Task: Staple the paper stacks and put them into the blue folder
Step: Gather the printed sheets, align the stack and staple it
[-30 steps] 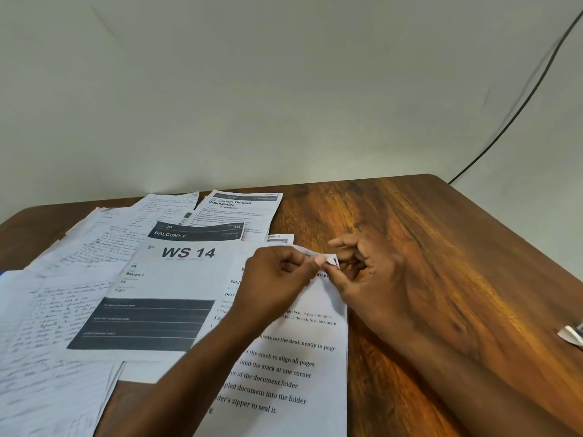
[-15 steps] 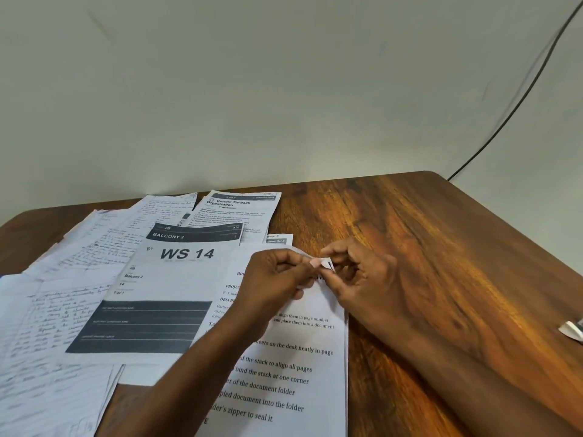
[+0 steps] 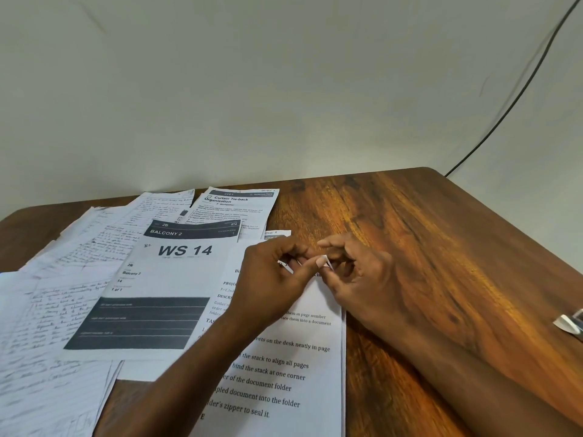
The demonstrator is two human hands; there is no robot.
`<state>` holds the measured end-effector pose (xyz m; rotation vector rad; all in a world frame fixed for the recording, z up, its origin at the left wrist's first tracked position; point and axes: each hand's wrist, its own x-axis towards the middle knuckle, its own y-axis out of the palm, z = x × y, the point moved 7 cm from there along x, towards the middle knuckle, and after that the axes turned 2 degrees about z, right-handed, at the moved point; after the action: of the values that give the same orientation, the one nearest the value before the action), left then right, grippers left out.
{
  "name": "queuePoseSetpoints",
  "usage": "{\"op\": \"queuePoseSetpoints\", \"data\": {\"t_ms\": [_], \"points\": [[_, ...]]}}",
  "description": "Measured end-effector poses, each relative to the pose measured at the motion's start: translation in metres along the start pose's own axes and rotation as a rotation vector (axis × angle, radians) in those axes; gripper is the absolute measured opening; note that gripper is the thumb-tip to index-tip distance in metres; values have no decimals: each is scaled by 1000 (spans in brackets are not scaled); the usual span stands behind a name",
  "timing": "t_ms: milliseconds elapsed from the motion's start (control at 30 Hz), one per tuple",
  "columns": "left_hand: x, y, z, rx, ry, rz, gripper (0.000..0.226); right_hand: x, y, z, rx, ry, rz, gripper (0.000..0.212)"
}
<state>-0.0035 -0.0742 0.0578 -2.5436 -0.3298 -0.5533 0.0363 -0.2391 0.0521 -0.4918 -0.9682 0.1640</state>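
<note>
Paper stack point(image 3: 284, 367) at 6 o'clock on worktop point(image 3: 441, 247); left hand point(image 3: 271, 279) and right hand point(image 3: 356, 275) both pinch its folded top-right corner.

The left hand point(image 3: 271, 279) and forearm cover the middle of the printed instruction sheet point(image 3: 284, 367), cutting off the starts of its lines. Its top right corner is hidden between both hands' fingertips; the right hand point(image 3: 356, 279) masks the fold there. A small white and grey object point(image 3: 569, 324) at the tabletop's right edge is cropped, unidentifiable. Handwritten pages point(image 3: 41, 342) run off the left edge, script illegible.
</note>
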Motion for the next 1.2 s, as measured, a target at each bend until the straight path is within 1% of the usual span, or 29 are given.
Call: {"op": "queuePoseSetpoints", "data": {"t_ms": [100, 233, 433, 600, 800, 1200], "points": [[0, 1, 0, 6, 2, 32, 9, -1, 0, 2, -17, -13, -1, 41], [0, 4, 1, -15, -10, 72, 14, 0, 0, 3, 3, -19, -1, 38], [3, 6, 1, -64, -36, 83, 13, -1, 1, 3, 7, -37, 1, 37], [4, 7, 2, -50, -50, 95, 11, 0, 2, 4, 19, -57, 6, 35], [3, 7, -4, -7, 10, 140, 14, 0, 2, 4, 20, -60, 4, 39], [1, 2, -13, 70, 166, 82, 14, 0, 3, 0, 77, 9, 13, 43]]}}
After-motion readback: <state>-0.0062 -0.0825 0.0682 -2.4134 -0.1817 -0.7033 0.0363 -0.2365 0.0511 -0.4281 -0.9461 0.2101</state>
